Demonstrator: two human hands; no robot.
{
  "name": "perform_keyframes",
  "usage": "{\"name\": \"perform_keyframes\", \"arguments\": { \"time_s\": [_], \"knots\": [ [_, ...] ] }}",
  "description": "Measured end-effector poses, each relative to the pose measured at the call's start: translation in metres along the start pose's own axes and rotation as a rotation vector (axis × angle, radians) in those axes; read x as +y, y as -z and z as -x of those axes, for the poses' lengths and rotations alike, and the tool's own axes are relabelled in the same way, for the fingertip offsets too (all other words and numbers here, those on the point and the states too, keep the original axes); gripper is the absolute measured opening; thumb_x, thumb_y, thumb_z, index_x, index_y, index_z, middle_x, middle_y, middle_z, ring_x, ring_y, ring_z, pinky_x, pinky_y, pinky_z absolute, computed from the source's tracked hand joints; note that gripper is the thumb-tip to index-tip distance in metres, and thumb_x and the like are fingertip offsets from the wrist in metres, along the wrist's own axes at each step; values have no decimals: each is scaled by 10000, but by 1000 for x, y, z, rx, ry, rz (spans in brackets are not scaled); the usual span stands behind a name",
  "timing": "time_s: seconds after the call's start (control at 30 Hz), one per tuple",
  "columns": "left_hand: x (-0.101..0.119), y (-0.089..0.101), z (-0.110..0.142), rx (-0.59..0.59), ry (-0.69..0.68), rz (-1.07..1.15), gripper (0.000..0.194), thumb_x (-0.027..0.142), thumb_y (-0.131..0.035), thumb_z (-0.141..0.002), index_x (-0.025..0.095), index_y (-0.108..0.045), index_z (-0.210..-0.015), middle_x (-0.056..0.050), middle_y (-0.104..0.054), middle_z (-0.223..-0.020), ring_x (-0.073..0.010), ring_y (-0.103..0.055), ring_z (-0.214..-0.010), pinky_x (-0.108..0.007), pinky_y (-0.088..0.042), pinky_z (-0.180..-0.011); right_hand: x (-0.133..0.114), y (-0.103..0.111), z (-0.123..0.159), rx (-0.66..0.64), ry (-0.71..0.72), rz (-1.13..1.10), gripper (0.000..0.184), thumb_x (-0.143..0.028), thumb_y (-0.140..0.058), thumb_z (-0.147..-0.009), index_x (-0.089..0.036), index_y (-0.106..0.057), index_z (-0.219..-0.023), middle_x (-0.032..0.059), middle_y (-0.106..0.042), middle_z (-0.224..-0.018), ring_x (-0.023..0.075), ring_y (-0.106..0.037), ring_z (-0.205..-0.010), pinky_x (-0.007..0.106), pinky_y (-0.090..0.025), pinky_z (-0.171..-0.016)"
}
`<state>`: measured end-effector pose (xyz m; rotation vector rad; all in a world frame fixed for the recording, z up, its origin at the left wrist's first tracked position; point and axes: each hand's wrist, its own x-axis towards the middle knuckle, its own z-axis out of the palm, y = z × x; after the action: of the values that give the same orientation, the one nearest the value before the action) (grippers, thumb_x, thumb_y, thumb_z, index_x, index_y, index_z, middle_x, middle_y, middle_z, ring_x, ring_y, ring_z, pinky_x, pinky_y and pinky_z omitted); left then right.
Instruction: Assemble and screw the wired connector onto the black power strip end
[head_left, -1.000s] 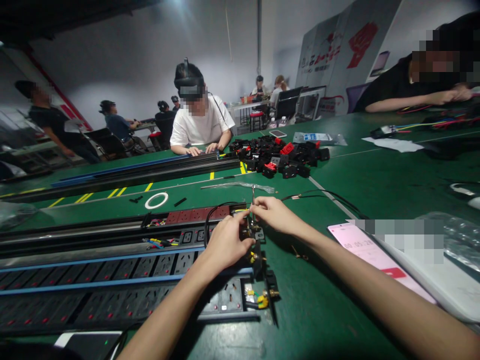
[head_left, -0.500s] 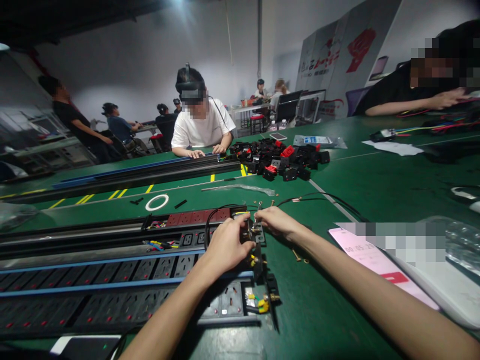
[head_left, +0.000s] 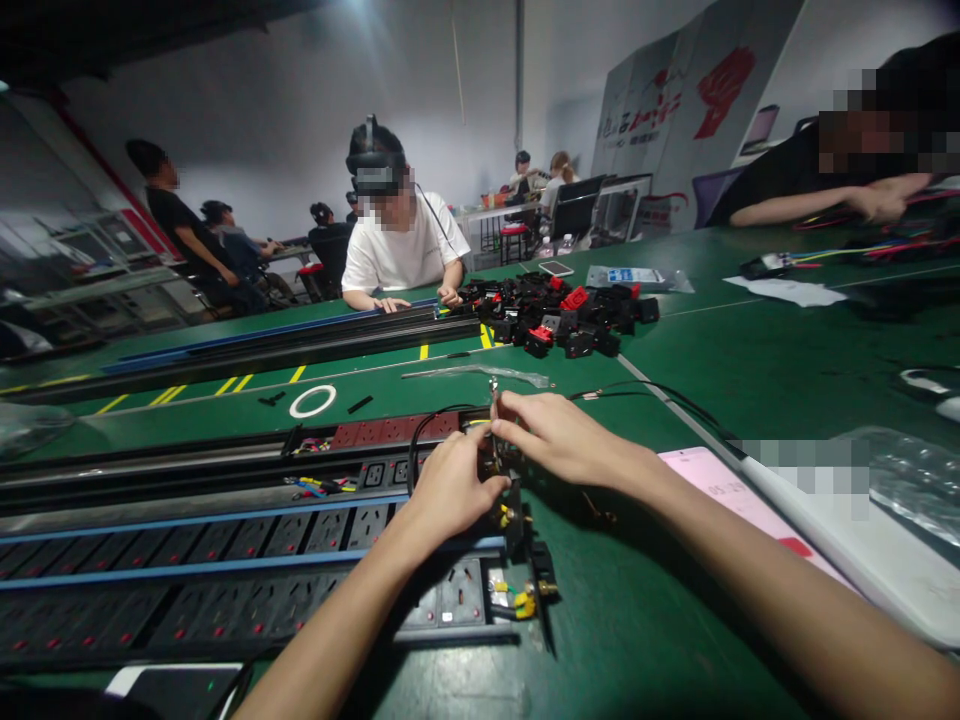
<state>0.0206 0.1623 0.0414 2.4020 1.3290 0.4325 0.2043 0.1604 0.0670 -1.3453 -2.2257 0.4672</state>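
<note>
My left hand [head_left: 452, 488] grips the black metal end of a power strip [head_left: 510, 510], which stands up at the table's edge of the long strip. My right hand [head_left: 562, 438] pinches a thin metal tool [head_left: 493, 400], perhaps a small screwdriver, just above that end. Its tip is hidden among my fingers. Yellow crimped terminals [head_left: 525, 603] sit on wires near a socket of the lower strip [head_left: 300, 540]. A black cable [head_left: 424, 440] loops from the strip's red sockets [head_left: 390, 430] towards my left hand.
A heap of black and red connectors [head_left: 555, 315] lies ahead. A white ring [head_left: 312, 401] and black pieces lie on the green table [head_left: 675, 400]. A pink-screened phone [head_left: 720, 480] lies at right. A co-worker in a white shirt [head_left: 401, 240] works opposite, and another person [head_left: 840, 180] handles coloured wires at right.
My right hand has shifted left and closer to my left hand, with the thin tool now nearer the strip's end. My view has turned slightly.
</note>
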Motion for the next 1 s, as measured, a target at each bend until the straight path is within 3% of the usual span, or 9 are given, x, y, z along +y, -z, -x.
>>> {"name": "perform_keyframes", "arguments": {
  "time_s": [0.17,0.3,0.47,0.57,0.73,0.87,1.0],
  "knots": [
    [-1,-1,-1,14,-51,29,336,205,-684,-768,187,-626,-1099,-80,-690,-1086,-261,-637,-996,-355,-508,-863,-9,2,4,-144,116,15,140,-260,-497,-959,-178,-592,-898,61,-667,-907,179,-594,-814,253,-367,-697],
    [0,-1,-1,9,-39,23,372,207,-682,-773,188,-612,-1138,-85,-685,-1115,-261,-633,-1007,-360,-505,-870,-6,-1,3,-132,89,-53,141,-268,-519,-943,-173,-608,-888,60,-669,-889,177,-586,-796,255,-369,-696],
    [1,2,0,-19,-5,2,558,269,-729,-765,200,-560,-1292,-83,-690,-1075,-274,-628,-996,-389,-510,-868,17,-19,-7,38,-110,-250,217,-349,-511,-929,-172,-597,-837,27,-634,-765,148,-531,-677,244,-336,-611],
    [1,1,0,-27,7,-8,684,274,-740,-758,231,-493,-1395,-72,-689,-1073,-271,-630,-997,-390,-512,-877,35,-35,-13,128,-282,-375,244,-321,-527,-881,-174,-540,-687,-7,-542,-623,121,-463,-585,233,-296,-547],
    [0,0,-1,-32,21,-9,687,261,-735,-757,235,-498,-1401,-75,-680,-1095,-261,-629,-1014,-383,-508,-901,49,-55,-15,-37,-575,-728,339,-355,-525,-857,-198,-436,-570,-86,-310,-429,62,-243,-372,228,-165,-406],
    [1,1,-1,-39,20,-6,684,258,-734,-757,232,-500,-1399,-77,-680,-1101,-262,-627,-1011,-385,-509,-899,50,-63,-13,-67,-700,-887,310,-361,-549,-828,-203,-434,-588,-107,-291,-396,45,-185,-324,215,-126,-358],
    [1,2,-1,-48,24,-4,694,258,-736,-757,230,-492,-1407,-85,-676,-1128,-267,-628,-1017,-401,-507,-908,49,-64,-14,-25,-736,-976,281,-351,-569,-798,-204,-424,-608,-116,-283,-410,37,-169,-328,195,-119,-350]
  ]
}}
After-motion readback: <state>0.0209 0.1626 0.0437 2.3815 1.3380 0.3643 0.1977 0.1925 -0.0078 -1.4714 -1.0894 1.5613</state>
